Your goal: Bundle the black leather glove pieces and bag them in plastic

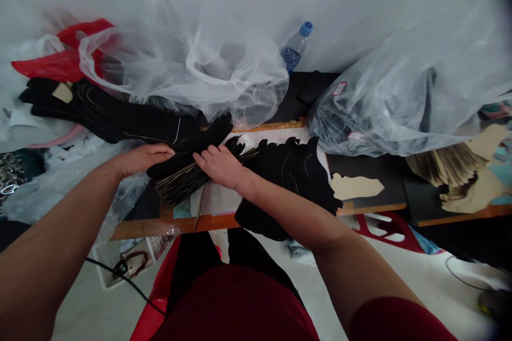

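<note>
Now, a black stack point(176, 186) sits near the front edge of the table point(140, 228), with its thin brown edges fanned out. The left hand point(146, 159) has its thumb and fingers closed on the stack's back edge. The right hand point(220, 165) lies over the stack with bent fingers, but its thumb is hidden, so I cannot tell if it grips. Some wavy black pieces point(294, 170) lie just beside the right arm.

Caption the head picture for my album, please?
Left hand and right hand at a stack of flat black, tan-edged pieces.
</note>
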Available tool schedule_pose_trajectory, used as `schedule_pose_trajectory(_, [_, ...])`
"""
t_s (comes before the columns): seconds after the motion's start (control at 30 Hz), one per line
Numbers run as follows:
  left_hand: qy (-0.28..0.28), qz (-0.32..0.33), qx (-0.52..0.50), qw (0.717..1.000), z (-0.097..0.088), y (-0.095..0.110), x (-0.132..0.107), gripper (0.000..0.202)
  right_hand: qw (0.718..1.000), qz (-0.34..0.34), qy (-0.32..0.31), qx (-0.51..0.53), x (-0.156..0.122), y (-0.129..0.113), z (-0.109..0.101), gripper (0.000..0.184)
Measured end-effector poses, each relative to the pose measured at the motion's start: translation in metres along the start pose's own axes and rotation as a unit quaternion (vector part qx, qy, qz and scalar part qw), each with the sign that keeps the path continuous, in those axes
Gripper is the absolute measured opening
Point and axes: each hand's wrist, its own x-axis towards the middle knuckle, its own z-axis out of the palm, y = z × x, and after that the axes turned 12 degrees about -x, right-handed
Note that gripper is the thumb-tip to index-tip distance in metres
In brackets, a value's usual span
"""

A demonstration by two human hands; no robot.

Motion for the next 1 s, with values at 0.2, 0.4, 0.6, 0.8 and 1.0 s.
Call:
schedule_pose_trajectory(0.2, [-0.003,0.01,0.002,1.0,0.0,0.007,-0.004,0.074,1.0,-0.002,-0.004,-0.003,0.001,0.0,0.001,0.04])
schedule_pose_trajectory(0.4, [0.005,0.0,-0.012,1.0,0.002,0.01,-0.004,0.062,1.0,-0.009,-0.01,-0.002,0.001,0.001,-0.005,0.029])
schedule_pose_trajectory(0.6, [0.008,0.002,-0.026,1.0,0.004,0.012,-0.006,0.06,0.999,-0.013,-0.032,-0.013,0.0,0.001,-0.011,0.026])
schedule_pose_trajectory(0.8, [0.011,-0.04,-0.034,0.999,-0.001,0.022,-0.008,0.078,1.0,-0.013,-0.024,-0.008,0.0,0.0,-0.01,0.027])
schedule_pose_trajectory(1.0, [0.021,-0.054,-0.005,0.998,-0.002,0.026,-0.005,0.088,1.0,0.001,-0.029,-0.003,0.0,-0.003,-0.008,0.028])
